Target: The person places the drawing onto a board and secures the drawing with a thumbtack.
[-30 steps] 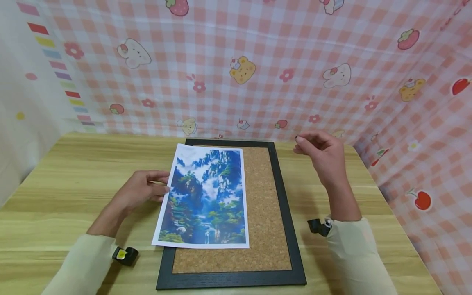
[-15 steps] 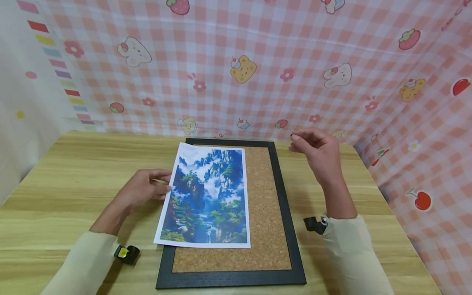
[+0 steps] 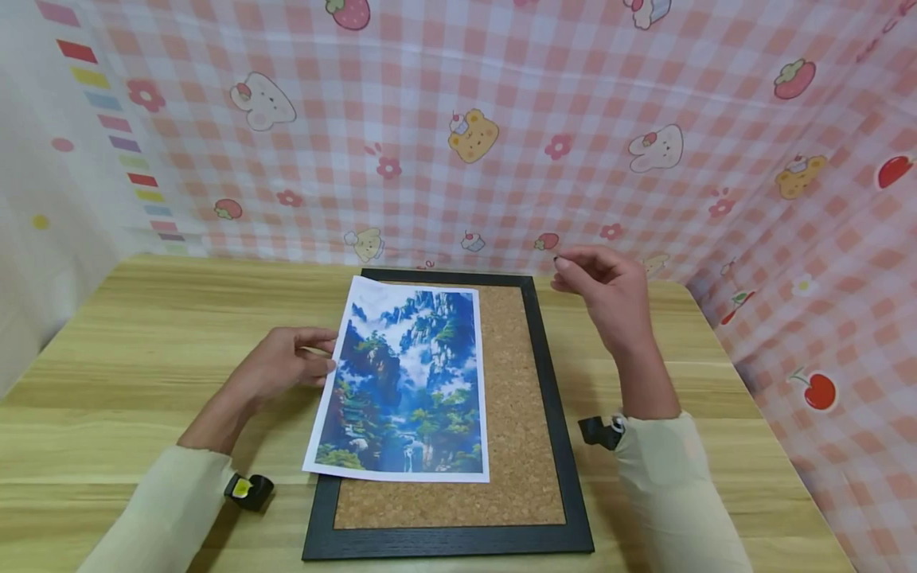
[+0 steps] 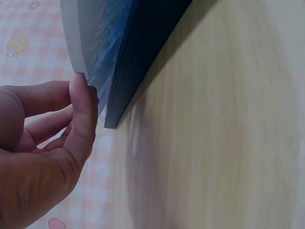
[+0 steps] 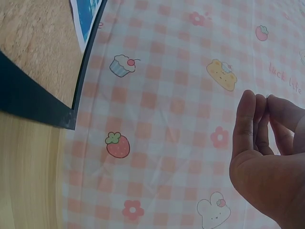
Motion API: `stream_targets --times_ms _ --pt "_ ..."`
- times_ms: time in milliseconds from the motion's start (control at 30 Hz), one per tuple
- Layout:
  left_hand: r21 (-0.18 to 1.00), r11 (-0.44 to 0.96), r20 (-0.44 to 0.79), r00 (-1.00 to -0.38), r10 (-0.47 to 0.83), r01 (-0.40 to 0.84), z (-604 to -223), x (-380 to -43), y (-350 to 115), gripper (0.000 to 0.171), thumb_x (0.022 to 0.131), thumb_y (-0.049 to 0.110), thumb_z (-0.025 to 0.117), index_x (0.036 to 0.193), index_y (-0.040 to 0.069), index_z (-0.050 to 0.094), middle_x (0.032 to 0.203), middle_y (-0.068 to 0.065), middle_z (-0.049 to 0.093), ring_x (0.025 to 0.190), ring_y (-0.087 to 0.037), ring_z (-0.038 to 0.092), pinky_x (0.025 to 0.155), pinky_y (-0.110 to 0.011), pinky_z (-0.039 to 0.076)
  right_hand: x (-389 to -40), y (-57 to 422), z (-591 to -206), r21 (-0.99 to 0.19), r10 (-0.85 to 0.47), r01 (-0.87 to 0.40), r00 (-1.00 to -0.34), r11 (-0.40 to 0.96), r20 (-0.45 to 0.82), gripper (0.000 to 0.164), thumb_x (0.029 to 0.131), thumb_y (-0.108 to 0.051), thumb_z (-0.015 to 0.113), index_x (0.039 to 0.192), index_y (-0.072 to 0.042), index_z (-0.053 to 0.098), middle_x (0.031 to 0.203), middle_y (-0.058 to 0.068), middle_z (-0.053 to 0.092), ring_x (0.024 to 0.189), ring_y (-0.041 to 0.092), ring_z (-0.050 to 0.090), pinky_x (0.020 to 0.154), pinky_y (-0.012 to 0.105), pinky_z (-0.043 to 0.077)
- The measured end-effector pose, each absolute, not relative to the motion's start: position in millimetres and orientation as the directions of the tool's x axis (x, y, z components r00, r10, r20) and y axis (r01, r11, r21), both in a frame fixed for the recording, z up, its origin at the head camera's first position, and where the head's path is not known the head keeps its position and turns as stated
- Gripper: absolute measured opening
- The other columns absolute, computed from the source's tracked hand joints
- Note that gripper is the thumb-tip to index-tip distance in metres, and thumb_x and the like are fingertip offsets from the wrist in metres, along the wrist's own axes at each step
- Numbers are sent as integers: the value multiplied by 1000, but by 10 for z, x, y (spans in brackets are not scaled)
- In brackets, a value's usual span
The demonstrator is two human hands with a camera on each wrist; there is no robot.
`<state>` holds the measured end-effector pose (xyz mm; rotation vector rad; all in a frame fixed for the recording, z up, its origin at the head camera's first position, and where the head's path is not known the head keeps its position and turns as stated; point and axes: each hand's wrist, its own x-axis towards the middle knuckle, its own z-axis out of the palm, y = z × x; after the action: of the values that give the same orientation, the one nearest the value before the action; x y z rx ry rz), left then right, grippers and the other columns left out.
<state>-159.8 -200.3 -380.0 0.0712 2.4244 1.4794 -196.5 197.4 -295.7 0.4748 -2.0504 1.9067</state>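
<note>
A printed landscape picture (image 3: 408,382) with blue mountains and a white border lies over the left part of a black-framed cork board (image 3: 523,398). My left hand (image 3: 282,366) pinches the sheet's left edge between thumb and fingers, beside the frame. The left wrist view shows the paper (image 4: 78,38) lifted off the board at that edge. Raised beyond the board's upper right corner, my right hand (image 3: 605,298) has thumb and fingertips together on a tiny dark object (image 3: 556,259). It is mostly hidden by the fingers, and I cannot tell its kind.
The board lies on a light wooden table (image 3: 165,318). A pink checked cloth (image 3: 430,95) with cartoon prints hangs behind the table and along its right side. Black wrist cameras are strapped at both sleeves.
My right hand has moved left, toward the board, with the tiny dark object. My left hand has shifted the picture slightly to the right over the cork.
</note>
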Motion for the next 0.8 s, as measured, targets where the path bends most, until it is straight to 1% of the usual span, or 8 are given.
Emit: stream_targets --times_ms 133,300,533,700,800 --pt "878 465 -230 -953 199 -115 -3793 -1602 -1987 52 90 4 59 138 -1 42 124 -23 54 97 -23 65 74 -31 58 -1983 1945 -2958 -900 -41 -433 -901 56 431 25 85 -10 68 99 10 66 84 4 68 72 15 66 70 26 58" --pt "877 467 -231 -953 198 -115 -3798 -1610 -1972 52 90 5 59 138 -2 42 124 -23 54 96 -23 65 73 -30 58 -1998 1909 -2952 -904 -43 -425 -905 39 424 24 85 -10 67 98 10 66 83 4 68 72 16 67 70 27 58" --pt "878 462 -240 -949 205 -123 -3809 -1620 -1943 52 90 5 59 138 -2 42 123 -23 55 95 -21 65 72 -31 58 -2013 1870 -2940 -909 -40 -417 -908 10 417 21 85 -10 67 97 6 67 82 7 67 71 16 67 71 27 58" --pt "880 460 -241 -948 209 -122 -3816 -1623 -1920 51 90 5 59 138 -2 42 122 -23 55 95 -21 65 73 -32 58 -2028 1843 -2936 -911 -38 -412 -911 7 411 21 85 -11 68 98 6 67 82 4 66 71 15 66 71 27 58" --pt "880 459 -240 -948 211 -121 -3825 -1624 -1908 51 90 5 59 137 -2 43 122 -22 56 94 -21 66 72 -31 58 -2036 1829 -2930 -913 -37 -409 -912 1 409 20 84 -11 68 97 5 67 86 3 67 71 14 66 71 26 58"
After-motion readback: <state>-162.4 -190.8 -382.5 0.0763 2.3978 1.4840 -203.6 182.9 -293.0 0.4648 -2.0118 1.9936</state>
